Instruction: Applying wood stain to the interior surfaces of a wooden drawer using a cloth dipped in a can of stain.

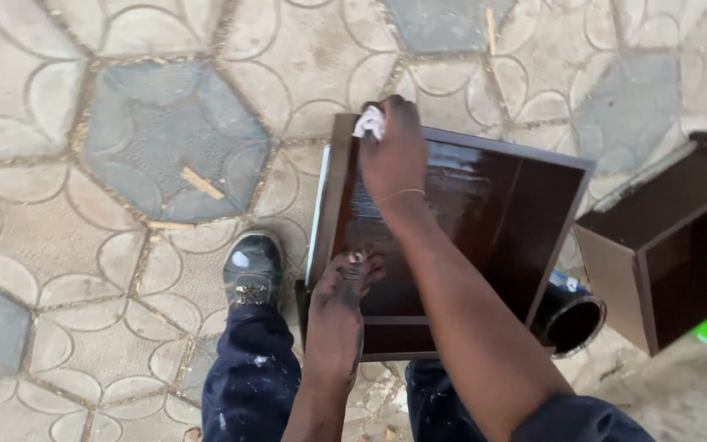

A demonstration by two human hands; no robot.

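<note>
nearest the camera, right forearm reaching out, right hand (393, 154) with fingers curled tight around a small white rag (369, 123), pressed on the far left corner of a dark brown box (484, 205). glossy wet sheen inside the box. left hand (345, 286) flat on the box's near left edge, stained fingers spread narrow, holding nothing. dark trousers and grey shoe (251, 268) on patterned paving (124, 164). black tin (570, 321) just beside the box's right side. second brown box (673, 245) well apart at right.
</note>
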